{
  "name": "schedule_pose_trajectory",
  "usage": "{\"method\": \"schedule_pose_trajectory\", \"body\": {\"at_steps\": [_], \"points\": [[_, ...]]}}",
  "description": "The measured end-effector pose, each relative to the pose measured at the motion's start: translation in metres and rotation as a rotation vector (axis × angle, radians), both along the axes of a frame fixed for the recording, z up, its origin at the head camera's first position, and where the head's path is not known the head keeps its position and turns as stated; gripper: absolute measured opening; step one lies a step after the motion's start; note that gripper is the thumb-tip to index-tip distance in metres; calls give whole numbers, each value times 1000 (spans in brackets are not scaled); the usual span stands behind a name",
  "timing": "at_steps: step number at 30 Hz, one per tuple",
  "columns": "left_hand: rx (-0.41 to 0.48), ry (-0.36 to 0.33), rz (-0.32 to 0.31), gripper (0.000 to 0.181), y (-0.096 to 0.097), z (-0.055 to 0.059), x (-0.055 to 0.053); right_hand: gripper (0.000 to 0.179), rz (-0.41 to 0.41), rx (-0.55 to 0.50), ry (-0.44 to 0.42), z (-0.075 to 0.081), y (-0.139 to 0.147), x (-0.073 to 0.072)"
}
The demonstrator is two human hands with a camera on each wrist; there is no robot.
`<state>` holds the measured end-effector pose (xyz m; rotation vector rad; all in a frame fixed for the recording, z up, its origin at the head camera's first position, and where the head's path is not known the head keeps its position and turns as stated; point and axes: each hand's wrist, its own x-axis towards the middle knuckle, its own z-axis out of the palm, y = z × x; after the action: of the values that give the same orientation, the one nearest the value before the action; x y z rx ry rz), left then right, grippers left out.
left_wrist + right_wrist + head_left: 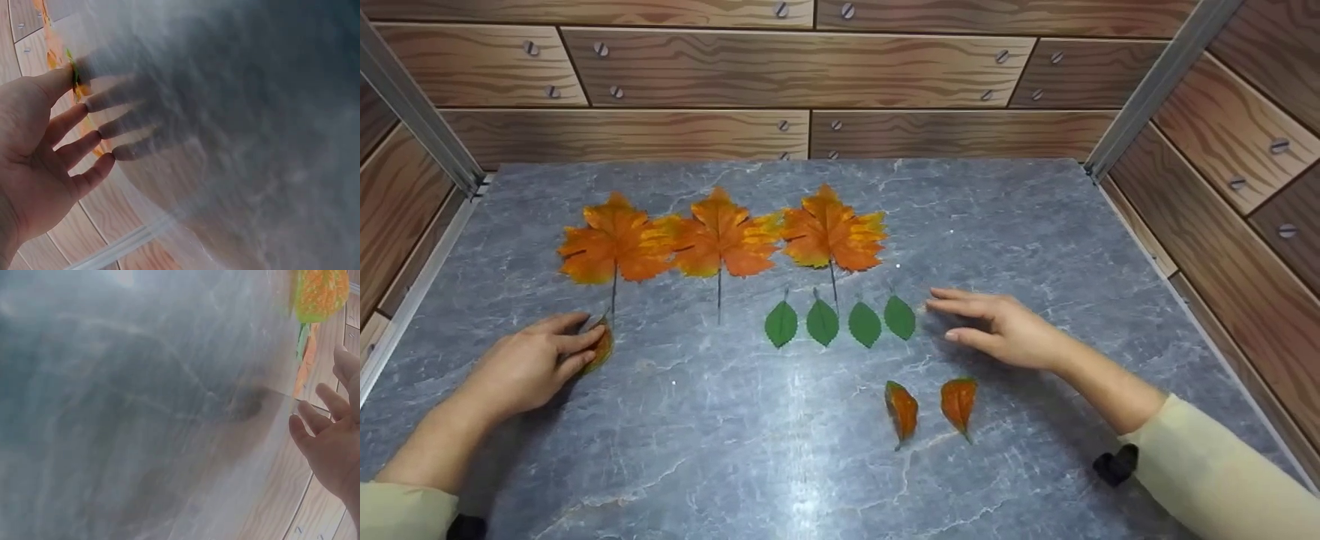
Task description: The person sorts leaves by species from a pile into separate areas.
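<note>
In the head view, my left hand (529,364) holds a curled orange-green leaf (603,346) at its thumb and fingertips, below the stem of the leftmost maple leaf (615,241). The left wrist view shows the leaf (75,79) edge-on by the thumb. My right hand (1009,328) is held low over the table with loosely extended fingers and nothing in them. Nearest to it is a row of several small green leaves (865,325). Two curled orange-brown leaves (903,411) (958,405) lie below that row.
Two more orange maple leaves (720,234) (832,229) continue the top row to the right, stems toward me. All lie on a grey marbled table (697,450). Wood-patterned panels (795,71) and metal posts (1162,82) enclose the back and sides.
</note>
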<state>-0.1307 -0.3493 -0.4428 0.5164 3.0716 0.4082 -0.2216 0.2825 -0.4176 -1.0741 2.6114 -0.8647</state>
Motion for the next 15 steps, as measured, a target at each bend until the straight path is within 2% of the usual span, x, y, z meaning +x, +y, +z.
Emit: {"method": "schedule_pose_trajectory", "body": {"at_steps": [9, 15], "points": [[4, 0, -6, 41, -4, -1, 0, 50, -12, -20, -116, 4, 9, 18], [3, 1, -11, 42, -4, -2, -2, 46, -2, -11, -145, 8, 15, 30]]}}
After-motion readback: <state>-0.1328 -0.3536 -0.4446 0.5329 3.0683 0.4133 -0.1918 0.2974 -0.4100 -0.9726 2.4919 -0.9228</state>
